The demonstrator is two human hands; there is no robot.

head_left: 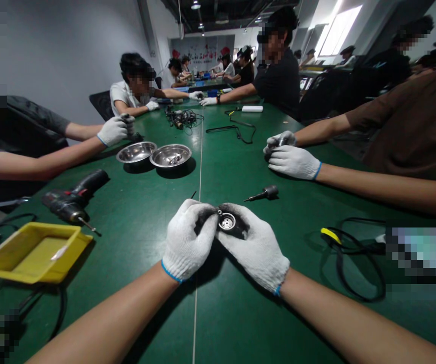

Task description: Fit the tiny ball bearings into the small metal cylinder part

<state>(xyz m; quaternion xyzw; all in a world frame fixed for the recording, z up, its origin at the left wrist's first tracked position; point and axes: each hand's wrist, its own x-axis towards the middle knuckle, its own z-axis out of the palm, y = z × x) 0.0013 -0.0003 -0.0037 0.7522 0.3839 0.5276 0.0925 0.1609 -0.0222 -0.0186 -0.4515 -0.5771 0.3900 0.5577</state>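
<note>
My right hand [258,247], in a white knit glove with a blue cuff, is wrapped round a small black round part with a silver disc [226,221] that has holes in its face. The disc faces up toward me. Gloved the same way, my left hand [187,242] is closed, with thumb and forefinger pinched at the left rim of that part. A tiny bit of metal shows at these fingertips, too small to name. Dark smudges mark both gloves. Beyond my right hand lies a short screwdriver [269,192] with a black handle.
On the green table [134,242] at left are a yellow tray [32,275] and a cordless drill [74,197]. Two steel bowls [170,155] stand farther back, one holding small metal parts. A black cable [339,263] coils at right. Co-workers' gloved hands [294,159] work on both sides.
</note>
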